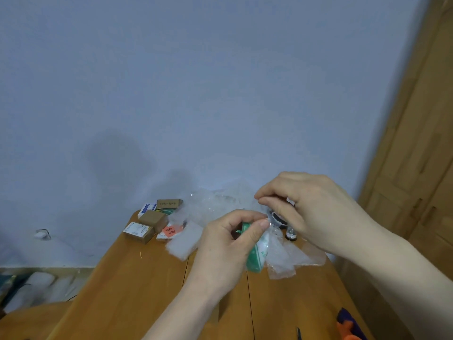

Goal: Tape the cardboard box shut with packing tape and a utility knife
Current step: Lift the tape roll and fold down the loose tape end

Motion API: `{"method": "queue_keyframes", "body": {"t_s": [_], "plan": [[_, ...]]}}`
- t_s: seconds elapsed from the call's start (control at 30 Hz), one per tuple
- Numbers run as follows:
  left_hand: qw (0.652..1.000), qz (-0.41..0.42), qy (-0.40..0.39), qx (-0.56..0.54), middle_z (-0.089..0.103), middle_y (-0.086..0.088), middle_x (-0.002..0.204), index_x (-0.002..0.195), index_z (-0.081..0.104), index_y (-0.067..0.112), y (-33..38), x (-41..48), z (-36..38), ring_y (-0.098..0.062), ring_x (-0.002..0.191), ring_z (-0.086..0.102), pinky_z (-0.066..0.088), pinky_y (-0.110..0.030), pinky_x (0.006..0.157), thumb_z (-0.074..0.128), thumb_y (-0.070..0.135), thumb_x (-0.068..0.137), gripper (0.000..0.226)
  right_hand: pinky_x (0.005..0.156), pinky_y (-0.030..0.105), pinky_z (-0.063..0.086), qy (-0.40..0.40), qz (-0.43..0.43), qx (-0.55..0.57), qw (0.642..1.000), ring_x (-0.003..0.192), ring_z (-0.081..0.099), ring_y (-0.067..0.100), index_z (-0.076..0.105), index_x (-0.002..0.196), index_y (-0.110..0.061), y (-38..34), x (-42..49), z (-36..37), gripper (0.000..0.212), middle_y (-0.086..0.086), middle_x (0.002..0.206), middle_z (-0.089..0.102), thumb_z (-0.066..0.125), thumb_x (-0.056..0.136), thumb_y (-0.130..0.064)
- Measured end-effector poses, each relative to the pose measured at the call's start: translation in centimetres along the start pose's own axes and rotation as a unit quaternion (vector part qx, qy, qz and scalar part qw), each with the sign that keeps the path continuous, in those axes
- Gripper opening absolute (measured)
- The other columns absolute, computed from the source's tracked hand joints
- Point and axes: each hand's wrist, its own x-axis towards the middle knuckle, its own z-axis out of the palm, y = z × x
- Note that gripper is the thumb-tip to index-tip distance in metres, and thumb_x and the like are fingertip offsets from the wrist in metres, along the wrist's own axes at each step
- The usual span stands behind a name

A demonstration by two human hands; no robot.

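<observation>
My left hand (228, 244) is closed around a green and white packet (256, 257) wrapped in clear plastic, held above the wooden table (137, 280). My right hand (306, 207) pinches the clear plastic film (284, 258) at the packet's top, next to a small dark object (278, 218). Several small cardboard boxes (153, 219) sit at the far left end of the table. No tape roll can be made out. A thin dark tip (298, 333) pokes in at the bottom edge; what it is cannot be told.
A white foam sheet (183, 241) and crumpled bubble wrap (213, 204) lie behind my hands. A pink note (171, 231) rests by the boxes. A small dark bottle (291, 234) stands under my right hand. A wooden door (416, 143) is on the right, an orange and blue object (348, 325) at the bottom.
</observation>
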Motion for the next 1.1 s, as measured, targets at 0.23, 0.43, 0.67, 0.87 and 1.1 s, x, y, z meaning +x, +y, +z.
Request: {"method": "queue_keyframes", "body": {"t_s": [0.23,0.43,0.67,0.87,1.1], "plan": [[0.998,-0.051,-0.010,-0.032,0.069,0.007,0.069,0.126,0.064,0.053,-1.6,-1.5,2.2,-0.016,0.072,0.063,0.054,-0.030,0.073,0.074,0.031,0.093,0.041,0.081,0.027,0.052,-0.078,0.086,0.071,0.991,0.092,0.061,0.002,0.067,0.089,-0.036,1.0,-0.8,0.4,0.015,-0.018,0.099,0.061,0.056,0.098,-0.039],[0.992,-0.092,-0.025,-0.077,0.067,-0.024,0.082,0.160,0.022,0.040,-2.2,-2.6,3.8,-0.027,0.075,0.069,0.057,-0.022,0.078,0.069,0.020,0.097,0.080,0.057,0.010,0.041,-0.095,0.183,0.118,0.971,0.071,0.061,-0.013,0.069,0.079,-0.032,2.3,-2.2,1.5,0.016,-0.038,0.075,0.066,0.063,0.094,-0.033],[0.975,-0.144,-0.047,-0.162,0.082,0.003,0.086,0.161,0.027,0.022,-3.6,-3.1,6.5,-0.005,0.089,0.076,0.056,-0.010,0.074,0.064,0.006,0.099,0.073,0.060,0.005,0.043,-0.102,0.224,0.135,0.960,0.070,0.060,-0.016,0.074,0.083,-0.031,3.9,-4.7,2.6,0.013,-0.025,0.069,0.068,0.066,0.093,-0.034],[0.966,-0.192,-0.020,-0.170,0.083,-0.008,0.094,0.127,0.062,0.022,-5.6,-3.0,8.9,-0.022,0.084,0.073,0.054,-0.034,0.073,0.065,0.005,0.093,0.038,0.068,0.011,0.046,-0.111,0.224,0.092,0.964,0.077,0.065,-0.007,0.076,0.092,-0.030,5.2,-6.8,3.8,0.013,-0.023,0.078,0.070,0.065,0.094,-0.036],[0.960,-0.204,0.031,-0.189,0.078,-0.011,0.082,0.112,0.059,0.014,-6.6,-3.5,11.9,-0.014,0.059,0.073,0.056,-0.036,0.061,0.058,0.031,0.103,0.019,0.078,0.026,0.056,-0.073,0.243,0.091,0.963,0.080,0.069,-0.002,0.076,0.093,-0.029,6.5,-9.4,5.3,0.015,-0.017,0.082,0.076,0.063,0.094,-0.037]]}}
